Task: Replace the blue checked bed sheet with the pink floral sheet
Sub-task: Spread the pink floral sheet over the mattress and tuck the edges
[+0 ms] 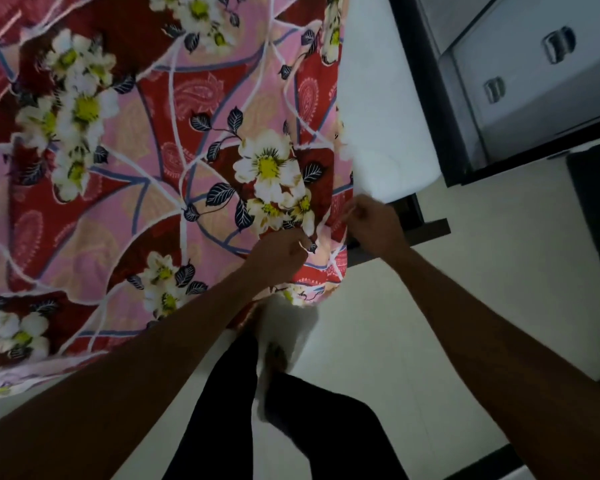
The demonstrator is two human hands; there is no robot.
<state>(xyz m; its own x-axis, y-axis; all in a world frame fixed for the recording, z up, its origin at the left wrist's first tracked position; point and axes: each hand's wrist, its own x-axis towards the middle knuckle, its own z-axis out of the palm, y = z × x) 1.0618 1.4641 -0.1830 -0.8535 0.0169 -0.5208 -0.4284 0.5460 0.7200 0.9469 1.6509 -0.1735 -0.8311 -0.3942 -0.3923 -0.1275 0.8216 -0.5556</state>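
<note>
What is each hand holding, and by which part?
Both hold the pink floral sheet by its corner: the left hand and the right hand pinch the fabric edge there, beside the bare white mattress.

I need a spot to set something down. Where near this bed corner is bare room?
The bare mattress strip between the pink floral sheet and the drawer unit is free, also the floor beside the right hand. The corner is crowded: left hand and right hand hold the sheet.

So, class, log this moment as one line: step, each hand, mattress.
step: fitting pink floral sheet at bed corner | left hand: pinches sheet | right hand: pinches sheet | mattress: strip bare
</note>
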